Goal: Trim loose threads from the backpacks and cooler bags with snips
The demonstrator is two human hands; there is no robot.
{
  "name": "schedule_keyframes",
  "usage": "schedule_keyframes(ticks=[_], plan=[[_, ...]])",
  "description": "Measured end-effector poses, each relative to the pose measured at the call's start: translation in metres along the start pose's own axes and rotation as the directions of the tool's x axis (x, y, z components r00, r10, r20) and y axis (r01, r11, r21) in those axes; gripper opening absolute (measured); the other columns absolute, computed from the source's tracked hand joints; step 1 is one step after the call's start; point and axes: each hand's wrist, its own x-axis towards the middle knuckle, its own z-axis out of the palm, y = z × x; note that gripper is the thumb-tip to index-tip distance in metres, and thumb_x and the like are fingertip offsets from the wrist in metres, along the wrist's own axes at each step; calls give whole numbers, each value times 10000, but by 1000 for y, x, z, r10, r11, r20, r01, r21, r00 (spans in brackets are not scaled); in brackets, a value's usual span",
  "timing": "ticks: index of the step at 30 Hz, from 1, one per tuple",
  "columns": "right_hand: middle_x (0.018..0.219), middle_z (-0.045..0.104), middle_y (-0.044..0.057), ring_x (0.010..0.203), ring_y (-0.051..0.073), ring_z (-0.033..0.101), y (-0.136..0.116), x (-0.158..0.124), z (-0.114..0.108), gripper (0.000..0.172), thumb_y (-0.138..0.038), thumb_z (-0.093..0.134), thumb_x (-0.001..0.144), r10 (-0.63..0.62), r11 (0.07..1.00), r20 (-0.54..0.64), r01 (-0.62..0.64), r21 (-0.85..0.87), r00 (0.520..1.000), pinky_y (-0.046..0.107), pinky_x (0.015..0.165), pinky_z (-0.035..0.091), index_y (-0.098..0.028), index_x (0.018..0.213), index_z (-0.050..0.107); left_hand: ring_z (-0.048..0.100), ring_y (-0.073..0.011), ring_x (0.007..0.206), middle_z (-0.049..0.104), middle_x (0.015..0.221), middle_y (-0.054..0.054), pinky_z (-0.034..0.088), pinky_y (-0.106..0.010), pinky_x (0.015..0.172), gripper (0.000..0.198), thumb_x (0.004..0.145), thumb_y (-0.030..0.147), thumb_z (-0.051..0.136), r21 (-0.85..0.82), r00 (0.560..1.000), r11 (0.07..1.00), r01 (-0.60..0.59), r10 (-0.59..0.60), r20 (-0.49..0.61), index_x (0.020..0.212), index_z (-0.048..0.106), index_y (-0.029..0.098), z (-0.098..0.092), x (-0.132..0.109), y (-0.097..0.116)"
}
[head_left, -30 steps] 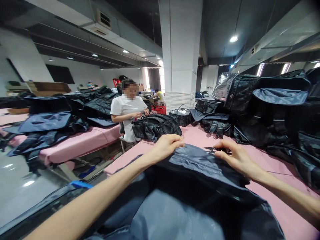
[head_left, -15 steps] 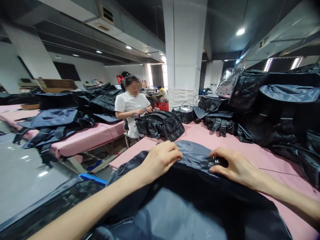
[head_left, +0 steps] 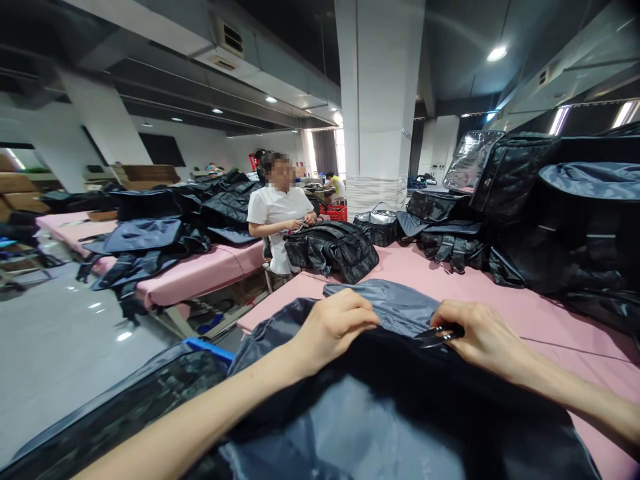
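A large dark blue-grey fabric bag (head_left: 380,400) lies open in front of me on the pink table (head_left: 500,300). My left hand (head_left: 333,327) is closed, pinching the bag's upper edge. My right hand (head_left: 473,333) is closed around small black thread snips (head_left: 437,333), whose tips rest against the same edge, a short way right of the left hand.
A person in a white shirt (head_left: 277,213) works on a black bag (head_left: 333,248) at the table's far end. Stacked black bags (head_left: 550,213) fill the right side. More bags (head_left: 145,240) lie on a second pink table at left. A white pillar (head_left: 377,100) stands behind.
Both hands have drawn the bag's edge nearer to me and closer together. The snips, pointing out over the fabric a second ago, now lie against the edge. The view has swung left.
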Motion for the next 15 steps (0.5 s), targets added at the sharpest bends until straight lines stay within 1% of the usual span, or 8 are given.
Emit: schedule_keyframes(ticks=[2,5,6,8,10,12,14,15], plan=[[716,634,12,617,142,550,1,-3,2,263,-51,436,626,-36,999,-17,36,-32,999,236,588,354,-182,767,616,535,-108,713,608,774,-39,421,-200,638,163,876,202,474,-32,998,999,-6,8,58,835,625,156,10,11,6],[718,625,15,606,134,542,3,-3,3,266,-42,431,636,-68,996,-29,67,-52,997,227,570,347,-180,763,619,524,-114,692,593,772,-29,388,-199,594,169,874,227,475,22,973,998,-54,47,225,832,627,167,18,21,6],[714,623,16,603,132,540,4,-2,3,263,-42,431,639,-71,997,-32,70,-44,997,226,567,348,-180,759,620,520,-117,690,589,770,-26,377,-203,587,163,871,224,477,50,963,997,-55,40,268,831,625,169,19,22,5],[705,621,16,601,131,539,4,1,1,250,-47,440,645,-72,997,-48,72,-6,996,226,566,354,-179,753,623,514,-119,682,581,752,-19,360,-205,577,136,853,217,504,68,948,998,-20,-3,319,801,619,167,19,25,3],[721,627,19,620,131,550,3,-1,-3,232,-58,458,672,-87,992,-72,93,85,994,229,581,372,-181,768,630,504,-112,656,566,707,-4,345,-201,567,119,824,205,545,38,936,998,45,-56,347,733,611,165,18,26,4],[751,632,25,644,127,568,1,-14,-6,198,-99,486,739,-127,960,-48,135,244,991,225,595,396,-192,814,644,495,-108,643,556,690,4,335,-201,565,124,801,184,567,13,927,995,102,-100,362,684,601,165,18,28,6],[757,629,30,666,123,588,1,-42,-5,149,-206,509,819,-203,888,25,173,425,979,211,596,418,-211,848,656,487,-112,648,549,689,0,335,-208,578,127,793,161,558,-7,926,988,153,-141,349,669,587,158,16,29,8],[747,625,35,689,128,598,1,-59,-2,156,-281,518,839,-248,848,42,196,492,968,205,597,427,-217,835,661,486,-113,653,548,690,-1,343,-210,592,122,791,153,551,-38,926,982,187,-164,340,672,578,154,15,29,9]])
